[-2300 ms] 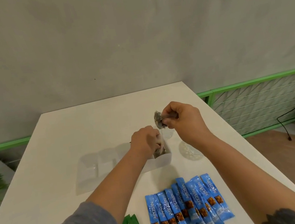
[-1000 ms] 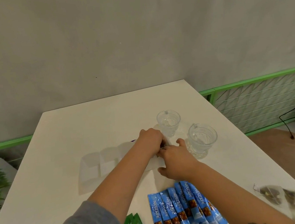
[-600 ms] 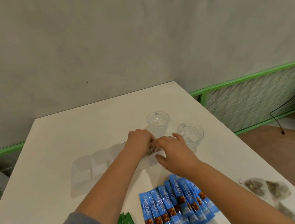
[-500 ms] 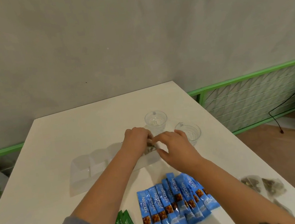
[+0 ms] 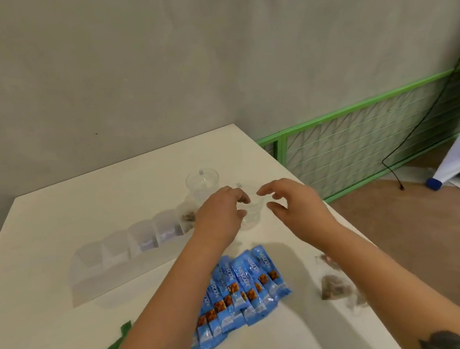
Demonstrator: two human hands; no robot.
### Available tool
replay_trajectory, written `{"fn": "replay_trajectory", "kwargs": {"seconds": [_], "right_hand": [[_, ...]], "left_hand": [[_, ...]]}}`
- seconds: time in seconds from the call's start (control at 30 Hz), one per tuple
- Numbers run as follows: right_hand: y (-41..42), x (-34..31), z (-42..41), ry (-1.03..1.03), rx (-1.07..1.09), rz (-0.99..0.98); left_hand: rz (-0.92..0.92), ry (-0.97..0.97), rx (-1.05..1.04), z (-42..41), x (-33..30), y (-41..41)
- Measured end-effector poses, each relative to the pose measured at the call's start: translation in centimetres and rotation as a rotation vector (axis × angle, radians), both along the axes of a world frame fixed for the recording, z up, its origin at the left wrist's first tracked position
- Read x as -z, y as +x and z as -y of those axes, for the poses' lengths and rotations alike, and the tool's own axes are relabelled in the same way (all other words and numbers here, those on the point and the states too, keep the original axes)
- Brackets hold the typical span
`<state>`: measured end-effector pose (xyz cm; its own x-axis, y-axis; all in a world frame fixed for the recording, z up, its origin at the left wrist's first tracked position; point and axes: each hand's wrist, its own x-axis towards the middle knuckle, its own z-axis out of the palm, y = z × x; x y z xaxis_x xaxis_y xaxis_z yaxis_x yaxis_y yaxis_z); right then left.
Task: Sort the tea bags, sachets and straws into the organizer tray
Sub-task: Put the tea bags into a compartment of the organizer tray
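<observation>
Both hands (image 5: 251, 209) have lifted off the translucent organizer tray (image 5: 128, 244), fingers loosely spread, holding nothing

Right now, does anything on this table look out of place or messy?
Nothing is spilled or damaged. The loose tea bags lie scattered near the table's right edge, away from the organizer tray, whose right end compartment already holds one.

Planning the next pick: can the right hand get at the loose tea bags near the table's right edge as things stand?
Probably yes. The right hand is open and holds nothing, and the tea bags lie uncovered on the table just beside its own forearm, with nothing on top; it would only need to draw back.
</observation>
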<state>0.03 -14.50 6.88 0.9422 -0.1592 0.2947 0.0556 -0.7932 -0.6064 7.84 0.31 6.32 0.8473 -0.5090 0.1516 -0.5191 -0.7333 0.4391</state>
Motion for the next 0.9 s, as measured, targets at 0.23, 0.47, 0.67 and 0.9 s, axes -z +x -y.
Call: {"fn": "replay_trajectory", "kwargs": {"seconds": [0.23, 0.47, 0.67, 0.9], "right_hand": [[-4.2, -0.4, 6.0, 0.071, 0.178, -0.037], [-7.6, 1.0, 9.8, 0.013, 0.267, -0.135], [-9.3, 2.9, 12.1, -0.015, 0.256, -0.300], [-10.1, 5.0, 12.8, -0.131, 0.124, -0.514]], "left_hand": [[-0.085, 0.012, 0.129, 4.8, 1.4, -3.6], [-0.151, 0.054, 0.220, 8.5, 3.0, -5.8], [-0.211, 0.132, 0.322, 11.0, 3.9, -7.1], [-0.235, 0.300, 0.386, 13.1, 5.4, -7.9]]}}
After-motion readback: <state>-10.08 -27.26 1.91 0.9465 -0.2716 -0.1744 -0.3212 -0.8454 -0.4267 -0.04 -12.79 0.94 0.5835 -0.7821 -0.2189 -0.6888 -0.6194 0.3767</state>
